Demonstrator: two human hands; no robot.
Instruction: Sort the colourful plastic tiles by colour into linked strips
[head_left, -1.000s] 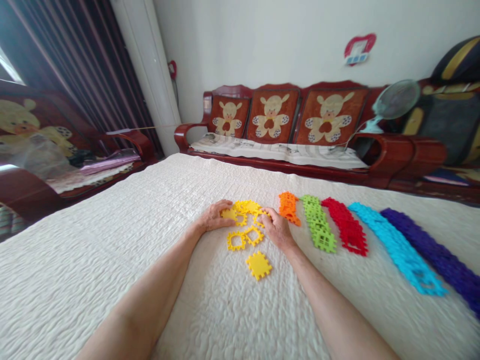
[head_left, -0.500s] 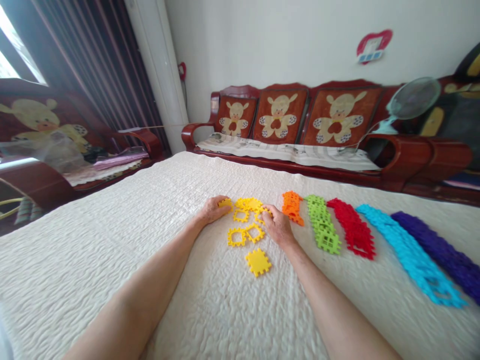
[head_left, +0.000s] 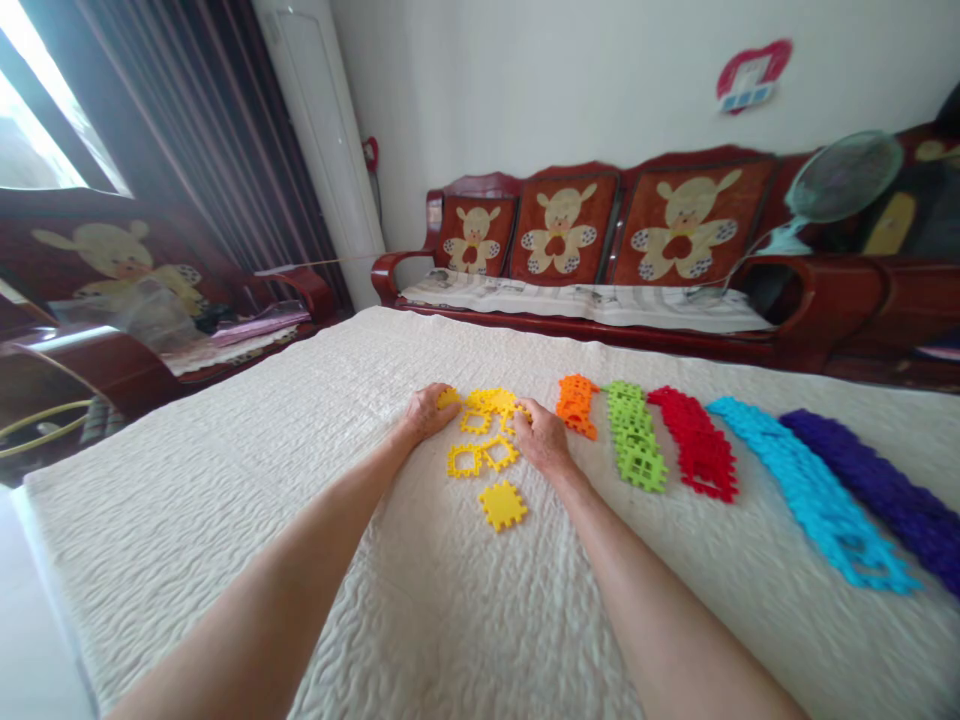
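My left hand (head_left: 427, 412) is closed on a yellow interlocking toy tile (head_left: 448, 398) at the left of a small yellow group. On the right side of that group, my right hand (head_left: 544, 437) pinches another yellow tile, partly hidden by the fingers. Between the hands lie several overlapping yellow tiles (head_left: 491, 399) and a square yellow frame tile (head_left: 475, 422). Nearer to me, two hollow yellow frame tiles (head_left: 465, 461) lie side by side, touching or almost touching. A solid yellow tile (head_left: 502, 506) with notched edges lies flat and apart, closest to me.
To the right, rows of tiles lie by colour: orange (head_left: 577, 405), green (head_left: 636, 438), red (head_left: 697, 445), light blue (head_left: 814, 495) and purple (head_left: 870, 485). A cream quilted cover (head_left: 247, 480) lies beneath everything. Behind stand a wooden sofa (head_left: 637, 337) and a fan (head_left: 844, 178).
The camera view has shifted slightly, so the hands and tiles appear a little farther left and higher. Both hands keep their places around the yellow tiles.
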